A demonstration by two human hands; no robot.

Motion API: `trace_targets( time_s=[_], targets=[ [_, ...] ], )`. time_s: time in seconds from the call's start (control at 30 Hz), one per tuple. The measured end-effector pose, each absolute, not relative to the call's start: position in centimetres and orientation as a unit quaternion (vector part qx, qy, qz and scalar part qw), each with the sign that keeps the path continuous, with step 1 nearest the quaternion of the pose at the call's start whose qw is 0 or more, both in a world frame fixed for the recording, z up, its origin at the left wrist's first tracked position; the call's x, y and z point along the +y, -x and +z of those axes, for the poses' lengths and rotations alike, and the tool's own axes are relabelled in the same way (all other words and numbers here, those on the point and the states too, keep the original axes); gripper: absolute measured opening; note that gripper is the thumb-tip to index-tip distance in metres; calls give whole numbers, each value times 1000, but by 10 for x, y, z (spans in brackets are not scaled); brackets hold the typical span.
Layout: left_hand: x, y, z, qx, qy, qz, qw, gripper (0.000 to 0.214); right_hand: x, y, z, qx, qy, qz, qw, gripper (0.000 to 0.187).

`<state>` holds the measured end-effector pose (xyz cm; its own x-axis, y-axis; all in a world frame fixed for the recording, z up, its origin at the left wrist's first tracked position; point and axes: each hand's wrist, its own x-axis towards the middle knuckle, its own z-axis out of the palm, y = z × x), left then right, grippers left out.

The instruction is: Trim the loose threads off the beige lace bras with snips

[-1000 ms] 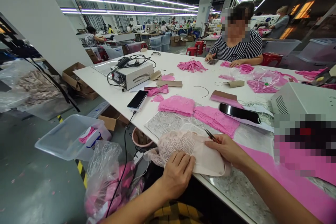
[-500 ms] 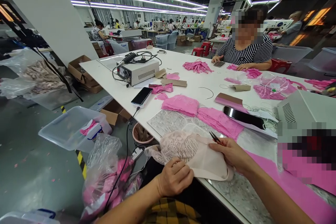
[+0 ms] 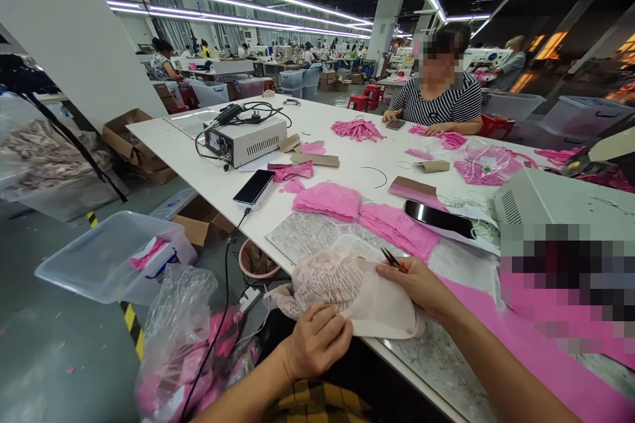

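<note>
A pale beige bra with a lace cup is stretched between my two hands at the table's near edge. My left hand is closed, its fingers pinching the bra's lower edge below the lace. On the other side, my right hand grips the upper edge between thumb and fingers. It also holds a pair of dark thread snips, whose pointed blades stick out toward the upper left. Just beyond the bra lie stacked pink lace pieces on a grey marbled mat.
A grey control box with cables and a phone stand on the white table. Another phone lies near a pale machine housing at right. Across sits a person in a striped top. A plastic bin stands at left.
My view has turned a little to the right, so everything appears shifted left. Both hands keep their hold on the bra, and the snips stay in my right hand.
</note>
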<state>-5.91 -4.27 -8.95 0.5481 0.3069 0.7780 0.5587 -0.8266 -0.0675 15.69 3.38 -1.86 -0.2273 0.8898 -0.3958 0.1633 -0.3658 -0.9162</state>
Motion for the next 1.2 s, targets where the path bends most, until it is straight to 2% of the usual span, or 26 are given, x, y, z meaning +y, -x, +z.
trace_targets(
  time_s=[0.13, 0.33, 0.53, 0.8, 0.93, 1.0, 1.13, 1.2],
  targets=[
    [-42, 57, -89, -252, 862, -411, 157, 21, 35, -156, -19, -467, 557, 622, 293, 36],
    [-36, 44, -85, -333, 846, -386, 155, 27, 33, -155, -15, -476, 557, 624, 272, 37],
    [-38, 48, -78, -316, 850, -388, 167, 30, 35, -165, -14, -534, 530, 613, 242, 42],
    [-43, 62, -78, -321, 850, -400, 124, 31, 32, -166, 6, -646, 495, 538, 219, 32],
    [-47, 71, -74, -333, 831, -425, 133, 34, 26, -165, 13, -694, 482, 510, 162, 27],
    [-50, 78, -69, -336, 829, -428, 126, 36, 24, -166, 16, -692, 469, 530, 140, 32],
    [-57, 92, -46, -377, 815, -438, 40, 35, 30, -153, 36, -658, 431, 595, 165, 44],
    [-60, 97, -31, -393, 797, -443, -117, 27, 43, -129, 52, -655, 420, 589, 219, 45]
  ],
)
